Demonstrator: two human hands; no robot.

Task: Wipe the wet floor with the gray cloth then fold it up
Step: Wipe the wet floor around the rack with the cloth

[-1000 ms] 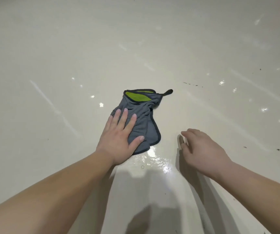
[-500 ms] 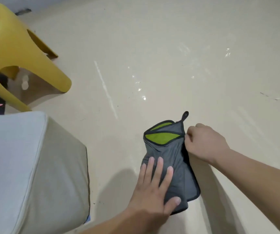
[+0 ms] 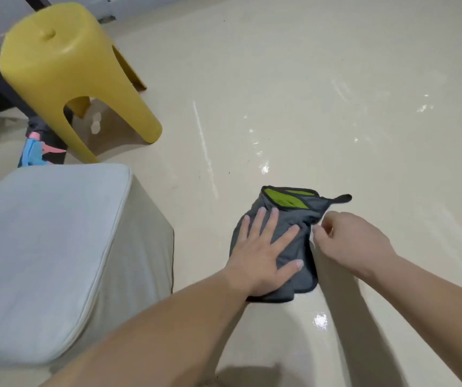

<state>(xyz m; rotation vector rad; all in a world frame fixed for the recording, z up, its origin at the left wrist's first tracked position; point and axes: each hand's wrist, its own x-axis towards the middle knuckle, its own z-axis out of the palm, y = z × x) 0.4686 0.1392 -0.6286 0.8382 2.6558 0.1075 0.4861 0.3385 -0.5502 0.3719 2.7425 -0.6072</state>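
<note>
The gray cloth (image 3: 297, 219), with black trim, a green inner patch and a black hanging loop at its far right corner, lies bunched on the cream floor (image 3: 308, 79). My left hand (image 3: 260, 255) presses flat on the cloth's near left part, fingers spread. My right hand (image 3: 347, 238) sits at the cloth's right edge with its fingers curled; thumb and forefinger pinch at the edge, though the grip itself is hard to make out. Wet, shiny patches glint on the floor beyond the cloth and just in front of it.
A yellow plastic stool (image 3: 65, 71) stands at the far left. A pale cushioned block (image 3: 51, 252) fills the near left, close to my left forearm. Dark furniture legs and a blue-and-pink item (image 3: 36, 152) lie behind the stool.
My view swung left, bringing the stool and cushion into sight. My right hand came from the bare floor to the cloth's right edge. My left hand stayed flat on the cloth.
</note>
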